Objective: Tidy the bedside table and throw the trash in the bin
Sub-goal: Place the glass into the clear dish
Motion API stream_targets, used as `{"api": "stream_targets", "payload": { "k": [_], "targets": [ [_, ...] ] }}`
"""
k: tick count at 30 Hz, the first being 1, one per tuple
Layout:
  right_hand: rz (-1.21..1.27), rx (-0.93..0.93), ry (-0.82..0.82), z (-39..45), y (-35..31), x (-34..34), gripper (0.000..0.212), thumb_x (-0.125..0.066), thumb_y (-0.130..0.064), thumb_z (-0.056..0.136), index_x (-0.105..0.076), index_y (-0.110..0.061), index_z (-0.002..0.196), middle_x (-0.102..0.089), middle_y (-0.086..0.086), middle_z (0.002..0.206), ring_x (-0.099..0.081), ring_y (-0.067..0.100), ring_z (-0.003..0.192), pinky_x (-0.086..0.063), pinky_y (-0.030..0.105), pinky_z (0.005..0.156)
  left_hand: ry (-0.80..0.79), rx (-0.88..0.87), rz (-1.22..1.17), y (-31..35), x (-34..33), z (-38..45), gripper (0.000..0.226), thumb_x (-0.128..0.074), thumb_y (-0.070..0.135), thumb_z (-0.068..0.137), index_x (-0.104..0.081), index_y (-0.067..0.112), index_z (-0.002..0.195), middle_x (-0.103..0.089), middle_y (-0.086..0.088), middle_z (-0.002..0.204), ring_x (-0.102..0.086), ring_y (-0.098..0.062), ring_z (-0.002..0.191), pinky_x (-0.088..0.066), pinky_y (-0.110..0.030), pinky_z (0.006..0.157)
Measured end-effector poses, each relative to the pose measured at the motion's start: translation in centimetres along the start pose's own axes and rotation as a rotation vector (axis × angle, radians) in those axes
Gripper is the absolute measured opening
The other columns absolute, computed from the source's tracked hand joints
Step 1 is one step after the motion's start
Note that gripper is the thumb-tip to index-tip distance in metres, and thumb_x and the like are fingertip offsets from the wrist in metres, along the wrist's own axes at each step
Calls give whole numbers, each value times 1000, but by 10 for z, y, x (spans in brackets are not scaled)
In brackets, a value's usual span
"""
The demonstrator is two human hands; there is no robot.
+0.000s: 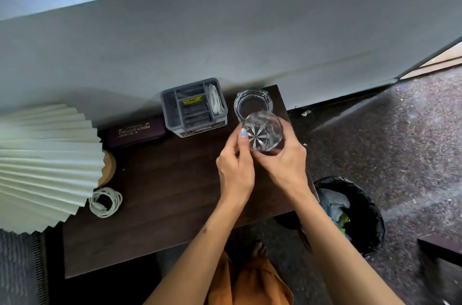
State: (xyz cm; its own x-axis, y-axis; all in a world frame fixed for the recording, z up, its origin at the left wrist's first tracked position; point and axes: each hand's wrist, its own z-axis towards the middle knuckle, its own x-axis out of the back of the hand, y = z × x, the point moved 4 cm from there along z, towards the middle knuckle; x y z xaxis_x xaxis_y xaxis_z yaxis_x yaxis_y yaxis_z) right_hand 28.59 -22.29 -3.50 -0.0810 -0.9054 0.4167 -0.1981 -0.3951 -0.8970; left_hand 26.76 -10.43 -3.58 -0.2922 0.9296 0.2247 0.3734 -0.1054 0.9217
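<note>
A cut-glass tumbler [262, 132] is held tipped over the right part of the dark wooden bedside table [162, 179], its starred base facing me. My right hand [285, 164] wraps around its side and my left hand [236, 167] steadies it with thumb and fingertips on the left. Just behind it a clear glass ashtray [246, 102] stands on the table's back right corner. The black-lined bin [355, 214] sits on the floor right of the table, with crumpled paper and wrappers inside.
A grey compartment organiser [193, 107] stands at the back, a dark purple glasses case [136, 131] to its left. A pleated cream lampshade [42, 164] covers the left end, with a coiled white cable [105, 202] by it. Small scraps [305, 113] lie on the speckled floor.
</note>
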Motion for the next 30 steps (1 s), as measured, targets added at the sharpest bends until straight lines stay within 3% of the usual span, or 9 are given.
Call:
{"api": "stream_targets", "payload": {
  "k": [5,10,13,15,22,26,30],
  "targets": [
    [-29,32,6,42,-14,0,73,-85,-25,62,-51,-20,127,-65,-1,115,-61,6,101,-42,-4,76,-28,-33,-26,19,-13,34,43,-37,39,97,-55,21,131,-64,1,125,-57,-10,118,-47,-38,102],
    [-33,-12,35,69,-7,-6,67,-85,-33,60,-55,-24,119,-63,-16,97,-61,1,93,-45,11,82,-107,11,-72,11,-23,61,42,-35,36,99,-51,17,134,-61,-5,129,-56,-18,120,-44,-45,104],
    [-48,6,49,79,-3,-10,63,-84,-34,60,-56,-26,116,-59,-22,90,-58,-9,84,-40,-4,73,-144,25,-68,6,-27,69,44,-34,38,98,-49,19,135,-57,-4,134,-52,-19,126,-42,-46,106],
    [-53,5,47,84,0,-12,64,-84,-36,59,-56,-26,116,-58,-25,85,-55,-16,78,-40,-5,71,-136,32,-85,4,-28,74,44,-34,37,99,-49,17,135,-55,-7,136,-49,-21,128,-40,-46,107],
    [-104,14,34,90,5,-19,64,-85,-36,58,-56,-24,113,-61,-20,88,-61,0,86,-51,18,78,-141,78,-98,-5,-31,81,46,-34,37,98,-46,15,137,-53,-8,139,-47,-21,131,-38,-46,110],
    [-112,6,22,91,7,-21,64,-85,-35,58,-57,-23,113,-62,-16,90,-61,-1,83,-48,7,72,-135,98,-118,-7,-32,81,47,-34,39,98,-46,15,136,-52,-8,139,-46,-22,131,-38,-46,110],
    [-83,-26,19,92,8,-21,62,-85,-33,60,-57,-23,114,-59,-23,82,-55,-12,75,-43,-3,65,-137,100,-126,-6,-32,81,47,-35,40,98,-47,14,136,-53,-9,138,-47,-22,130,-38,-46,109]
  ]
}}
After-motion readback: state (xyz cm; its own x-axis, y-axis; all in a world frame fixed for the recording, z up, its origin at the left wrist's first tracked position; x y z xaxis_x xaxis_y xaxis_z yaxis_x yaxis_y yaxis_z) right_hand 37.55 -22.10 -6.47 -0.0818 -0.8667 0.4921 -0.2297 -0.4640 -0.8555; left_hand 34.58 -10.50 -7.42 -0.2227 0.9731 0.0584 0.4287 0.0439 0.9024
